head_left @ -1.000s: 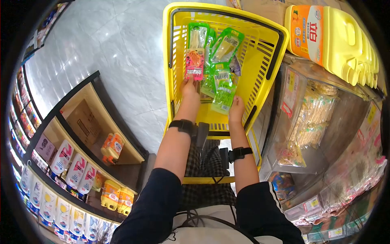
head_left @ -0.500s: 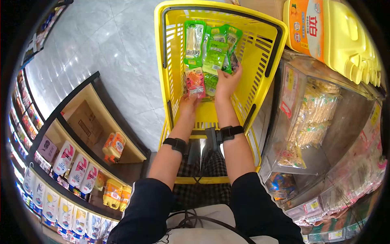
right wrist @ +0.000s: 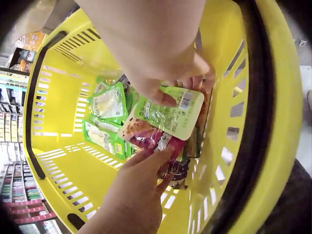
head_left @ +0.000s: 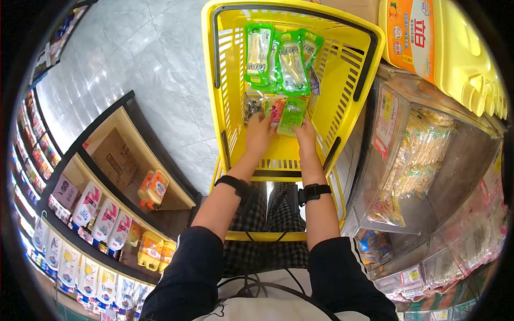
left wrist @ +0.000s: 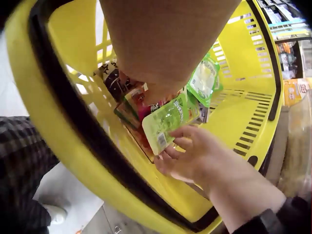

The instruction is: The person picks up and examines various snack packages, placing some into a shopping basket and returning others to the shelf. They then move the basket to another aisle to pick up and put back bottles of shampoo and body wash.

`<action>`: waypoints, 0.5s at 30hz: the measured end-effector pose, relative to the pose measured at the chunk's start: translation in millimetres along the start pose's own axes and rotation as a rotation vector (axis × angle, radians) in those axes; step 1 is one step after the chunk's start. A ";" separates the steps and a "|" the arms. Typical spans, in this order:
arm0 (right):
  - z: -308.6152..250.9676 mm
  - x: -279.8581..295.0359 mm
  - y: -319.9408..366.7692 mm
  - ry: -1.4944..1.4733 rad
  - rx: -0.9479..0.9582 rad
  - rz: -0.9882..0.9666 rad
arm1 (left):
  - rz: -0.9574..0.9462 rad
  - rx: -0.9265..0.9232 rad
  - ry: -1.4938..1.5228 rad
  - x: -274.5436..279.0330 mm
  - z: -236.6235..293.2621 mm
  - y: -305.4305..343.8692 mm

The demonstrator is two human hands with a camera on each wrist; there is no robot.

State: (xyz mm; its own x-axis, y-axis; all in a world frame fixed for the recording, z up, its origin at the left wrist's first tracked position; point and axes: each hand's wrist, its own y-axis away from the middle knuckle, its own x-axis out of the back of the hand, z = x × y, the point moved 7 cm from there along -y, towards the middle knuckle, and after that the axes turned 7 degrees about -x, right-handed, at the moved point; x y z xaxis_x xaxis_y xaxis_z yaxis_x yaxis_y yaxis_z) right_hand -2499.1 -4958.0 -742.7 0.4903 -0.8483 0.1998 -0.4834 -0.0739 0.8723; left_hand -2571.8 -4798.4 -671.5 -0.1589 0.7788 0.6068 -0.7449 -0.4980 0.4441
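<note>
Inside a yellow shopping basket (head_left: 342, 115), my left hand (head_left: 259, 135) pinches the near edge of a pink snack packet (right wrist: 146, 135), thumb on top. My right hand (head_left: 305, 136) holds a light green packet (head_left: 292, 115) by its near corner, thumb on its face and fingers behind it. This green packet overlaps the pink one. Beyond my hands, several green-edged packets (head_left: 259, 53) with pale contents lie side by side at the basket's far end. A dark packet (left wrist: 113, 82) lies beside my left hand, partly hidden by my forearm in the left wrist view.
Black handles (head_left: 366, 67) lie along the basket's rim. Large yellow detergent jugs (head_left: 455, 48) stand at the upper right, above a clear bin of bagged snacks (head_left: 417, 160). A shelf with bottles (head_left: 88, 203) is on the left, beside the grey tiled floor (head_left: 166, 69).
The light green packet went up over the others in my right hand, then came back toward me beside the pink one. The pink packet moved nearer and rightward; the far green packets shifted too.
</note>
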 end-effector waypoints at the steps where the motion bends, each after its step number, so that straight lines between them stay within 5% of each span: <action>1: -16.1 -4.3 5.3 -0.052 -0.024 0.012 | 0.031 -0.102 -0.084 -0.1 9.2 -5.6; 7: -25.9 -3.7 -18.9 -0.080 0.017 0.172 | 0.144 -0.231 -0.189 -6.9 27.1 -24.2; 10: -27.6 -6.7 -19.7 -0.013 -0.003 0.114 | 0.156 0.034 0.264 -19.4 8.6 -25.6; 15: 10.9 -0.9 -10.6 0.147 0.002 0.049 | 0.125 0.353 0.489 -27.3 -8.5 -8.0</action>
State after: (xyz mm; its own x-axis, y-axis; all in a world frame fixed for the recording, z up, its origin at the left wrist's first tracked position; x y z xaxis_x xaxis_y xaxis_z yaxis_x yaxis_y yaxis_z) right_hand -2502.3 -4962.2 -757.0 0.5668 -0.7652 0.3055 -0.5109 -0.0355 0.8589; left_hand -2567.0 -4812.4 -697.2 -0.5723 0.7492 0.3334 -0.4546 -0.6282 0.6314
